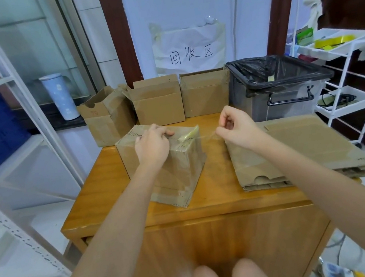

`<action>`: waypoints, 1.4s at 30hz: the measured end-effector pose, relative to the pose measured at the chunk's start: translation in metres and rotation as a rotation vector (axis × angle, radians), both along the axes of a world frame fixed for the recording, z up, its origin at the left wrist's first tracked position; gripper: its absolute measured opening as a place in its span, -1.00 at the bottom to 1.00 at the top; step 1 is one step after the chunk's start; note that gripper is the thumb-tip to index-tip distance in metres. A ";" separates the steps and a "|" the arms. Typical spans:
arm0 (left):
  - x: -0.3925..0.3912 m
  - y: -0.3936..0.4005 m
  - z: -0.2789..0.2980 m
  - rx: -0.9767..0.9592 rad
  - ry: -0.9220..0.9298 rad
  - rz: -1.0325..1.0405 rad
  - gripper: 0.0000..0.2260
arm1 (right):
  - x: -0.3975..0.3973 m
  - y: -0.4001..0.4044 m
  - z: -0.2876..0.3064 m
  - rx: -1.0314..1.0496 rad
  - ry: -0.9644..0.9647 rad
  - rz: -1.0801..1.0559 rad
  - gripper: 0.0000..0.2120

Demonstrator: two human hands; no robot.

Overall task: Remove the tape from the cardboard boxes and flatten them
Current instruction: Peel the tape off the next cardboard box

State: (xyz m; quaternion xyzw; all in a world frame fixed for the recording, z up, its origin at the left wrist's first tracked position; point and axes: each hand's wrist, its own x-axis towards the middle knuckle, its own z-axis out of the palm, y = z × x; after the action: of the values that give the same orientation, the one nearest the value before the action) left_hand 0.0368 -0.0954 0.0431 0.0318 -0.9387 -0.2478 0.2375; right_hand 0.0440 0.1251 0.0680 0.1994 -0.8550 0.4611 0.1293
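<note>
Clear tape (203, 136), seemingly pinched between hands (152, 147)

Left hand (152, 144) sits on top of the taped box (164, 165), fingers curled at the seam, while the right hand (237, 126) pinches a thin clear tape strip (203, 136) — stretched taut from the box top, a yellowish crumpled bit (189, 134) at the box end. The box stands tilted on the wooden table (210, 196). Flattened cardboard (306, 149) is stacked to the right. At the back, three open boxes (158, 101) in a row, then a grey bin (276, 86) with a black liner — beneath a handwritten paper sign (189, 50).
</note>
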 end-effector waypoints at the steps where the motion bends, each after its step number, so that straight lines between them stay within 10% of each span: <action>1: 0.000 0.000 0.000 -0.003 0.000 0.002 -0.60 | 0.002 0.001 0.001 0.008 0.010 -0.003 -0.80; 24: -0.009 0.037 0.019 -0.190 -0.024 0.228 -0.75 | 0.012 0.015 0.012 -0.052 0.064 -0.047 -0.83; 34: -0.013 0.026 0.031 0.426 -0.232 -0.168 -0.76 | -0.011 0.020 0.007 -0.004 -0.075 -0.107 -0.65; 40: -0.015 0.036 0.022 -0.384 -0.028 -0.241 -0.81 | -0.016 0.011 0.008 -0.273 -0.112 0.071 -0.71; 42: -0.019 0.037 0.022 -0.330 -0.023 -0.413 -0.87 | -0.020 0.012 0.007 -0.293 -0.103 0.088 -0.72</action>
State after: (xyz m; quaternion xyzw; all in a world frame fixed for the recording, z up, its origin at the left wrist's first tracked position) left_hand 0.0182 -0.0584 0.0646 -0.1967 -0.9557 -0.1340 0.1731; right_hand 0.0241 0.1372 0.0752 0.1916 -0.7745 0.5956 0.0927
